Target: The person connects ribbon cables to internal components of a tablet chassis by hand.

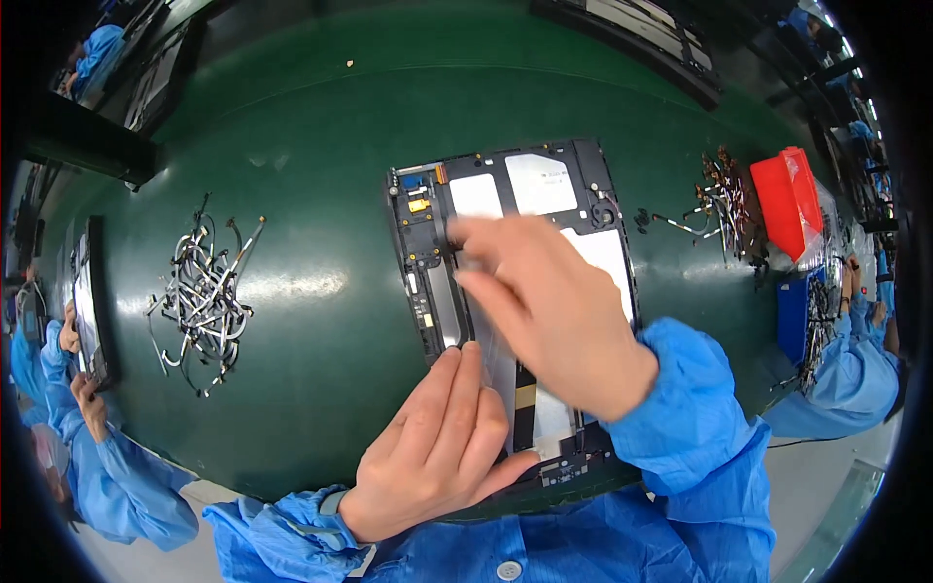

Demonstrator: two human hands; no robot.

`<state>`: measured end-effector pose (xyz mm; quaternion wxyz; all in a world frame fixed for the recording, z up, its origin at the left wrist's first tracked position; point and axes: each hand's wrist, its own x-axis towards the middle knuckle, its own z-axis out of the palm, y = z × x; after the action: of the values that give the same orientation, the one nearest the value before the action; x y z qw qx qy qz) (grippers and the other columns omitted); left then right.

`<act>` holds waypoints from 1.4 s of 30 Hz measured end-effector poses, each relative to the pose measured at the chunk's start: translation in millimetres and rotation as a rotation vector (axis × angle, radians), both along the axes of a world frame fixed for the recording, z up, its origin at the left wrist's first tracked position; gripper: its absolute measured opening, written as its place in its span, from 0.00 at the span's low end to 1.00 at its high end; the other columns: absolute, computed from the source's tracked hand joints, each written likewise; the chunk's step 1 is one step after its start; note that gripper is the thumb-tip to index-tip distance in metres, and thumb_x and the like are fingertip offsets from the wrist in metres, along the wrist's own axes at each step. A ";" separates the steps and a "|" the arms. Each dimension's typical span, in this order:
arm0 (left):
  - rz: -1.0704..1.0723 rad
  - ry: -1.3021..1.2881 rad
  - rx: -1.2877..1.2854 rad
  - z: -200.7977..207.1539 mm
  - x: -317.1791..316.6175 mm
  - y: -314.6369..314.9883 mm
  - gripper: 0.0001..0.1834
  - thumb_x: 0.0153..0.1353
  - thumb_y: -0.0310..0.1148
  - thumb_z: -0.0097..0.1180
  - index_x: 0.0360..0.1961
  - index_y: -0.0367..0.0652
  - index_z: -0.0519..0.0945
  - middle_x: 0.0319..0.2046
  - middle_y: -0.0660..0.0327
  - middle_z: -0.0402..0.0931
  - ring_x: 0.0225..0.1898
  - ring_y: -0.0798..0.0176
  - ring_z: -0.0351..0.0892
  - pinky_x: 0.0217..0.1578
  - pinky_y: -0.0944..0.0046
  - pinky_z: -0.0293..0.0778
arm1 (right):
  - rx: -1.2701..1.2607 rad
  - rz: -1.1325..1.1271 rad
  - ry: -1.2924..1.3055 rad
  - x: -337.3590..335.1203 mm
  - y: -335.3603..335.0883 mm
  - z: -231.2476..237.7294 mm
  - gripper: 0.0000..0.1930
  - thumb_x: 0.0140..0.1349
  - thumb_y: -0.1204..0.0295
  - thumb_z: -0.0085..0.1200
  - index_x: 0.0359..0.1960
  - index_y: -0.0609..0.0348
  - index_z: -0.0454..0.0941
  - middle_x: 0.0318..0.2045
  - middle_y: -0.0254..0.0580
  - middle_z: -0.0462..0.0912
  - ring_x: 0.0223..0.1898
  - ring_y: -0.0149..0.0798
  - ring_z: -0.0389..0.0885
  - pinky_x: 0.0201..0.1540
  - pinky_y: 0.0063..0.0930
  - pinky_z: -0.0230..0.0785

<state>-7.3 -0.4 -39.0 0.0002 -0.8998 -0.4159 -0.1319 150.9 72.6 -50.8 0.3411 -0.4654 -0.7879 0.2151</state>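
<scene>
An opened tablet-like device [610, 189] with a black frame, white panels and small boards lies tilted on the green table before me. My left hand [437, 432] reaches over its near left part, fingers stretched out and thumb apart. Its fingertips touch the lower end of a long grey strip [447, 303] along the left side. Above the device's middle is my right hand [554, 311], its thumb and index finger pointing left toward the inner edge of that strip. Motion smears these fingertips, and whether anything is between them is unclear. A yellow piece [419, 205] shows at the upper left.
A tangled pile of thin cables [206, 301] lies to the left on the green table [321, 408]. At the right are another cable pile [721, 204], a red bin [783, 204] and a blue bin [793, 321]. Co-workers in blue sleeves sit at both sides.
</scene>
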 end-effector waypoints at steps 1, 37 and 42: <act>-0.005 -0.005 -0.003 -0.2 0.8 -0.3 0.27 0.61 0.55 0.50 0.36 0.36 0.78 0.45 0.47 0.79 0.51 0.52 0.78 0.52 0.64 0.73 | 0.176 0.086 -0.118 4.4 -8.0 -1.0 0.15 0.47 0.80 0.57 0.40 0.68 0.80 0.37 0.45 0.80 0.38 0.40 0.80 0.40 0.28 0.75; 0.236 -1.583 -0.689 15.5 -22.3 -14.5 0.29 0.61 0.15 0.49 0.62 0.34 0.56 0.58 0.40 0.69 0.62 0.52 0.68 0.59 0.58 0.70 | -0.348 -0.247 0.844 74.3 -78.5 24.8 0.40 0.61 0.73 0.50 0.72 0.57 0.41 0.69 0.60 0.52 0.68 0.50 0.59 0.64 0.36 0.60; 0.281 -1.621 -0.693 25.3 -30.5 -9.5 0.25 0.63 0.16 0.46 0.60 0.37 0.57 0.53 0.42 0.74 0.56 0.55 0.75 0.58 0.53 0.70 | -0.258 -0.303 0.763 68.0 -84.8 26.4 0.43 0.61 0.65 0.55 0.72 0.56 0.42 0.69 0.59 0.53 0.66 0.48 0.62 0.64 0.34 0.61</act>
<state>-37.9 -9.9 -13.7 -0.5498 -0.4205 -0.4112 -0.5932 218.9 -12.2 -24.4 0.5748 -0.5018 -0.4946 0.4161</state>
